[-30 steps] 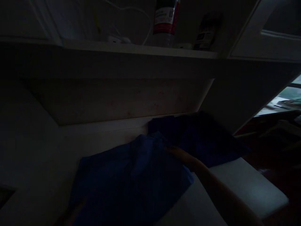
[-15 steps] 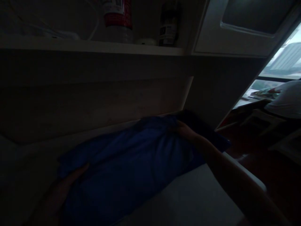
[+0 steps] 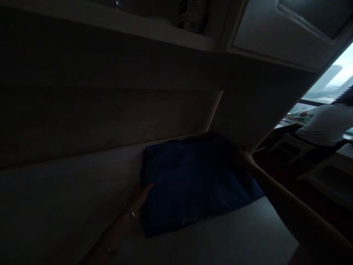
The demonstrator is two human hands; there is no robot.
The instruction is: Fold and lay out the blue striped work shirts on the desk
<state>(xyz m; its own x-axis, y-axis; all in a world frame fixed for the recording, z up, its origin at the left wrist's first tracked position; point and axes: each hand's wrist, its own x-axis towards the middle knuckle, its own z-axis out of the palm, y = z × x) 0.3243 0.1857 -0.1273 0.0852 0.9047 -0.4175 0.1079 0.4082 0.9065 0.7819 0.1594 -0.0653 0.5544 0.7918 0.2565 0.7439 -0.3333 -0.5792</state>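
Observation:
A folded blue cloth (image 3: 179,184), perhaps a garment, lies over the right part of the white surface in dim light. At its left edge is my left hand (image 3: 140,198), the thumb on top of the fabric and the other fingers mostly hidden behind the edge. A bracelet circles that wrist. My right hand (image 3: 244,157) grips the cloth's far right side, its fingertips lost in the dark. Between the hands the cloth is fairly flat, with creases near its right end.
A pale shelf (image 3: 154,27) runs overhead with a dark labelled bottle (image 3: 191,14) on it. Right of it is a cabinet door (image 3: 270,40). The white surface (image 3: 220,235) ends at the right. Beyond, a person in a white top (image 3: 322,125) sits by a window.
The blue cloth has shifted right over the darker blue piece there, and its left edge is now straighter. Both hands have moved right with it. The view has tilted and dropped.

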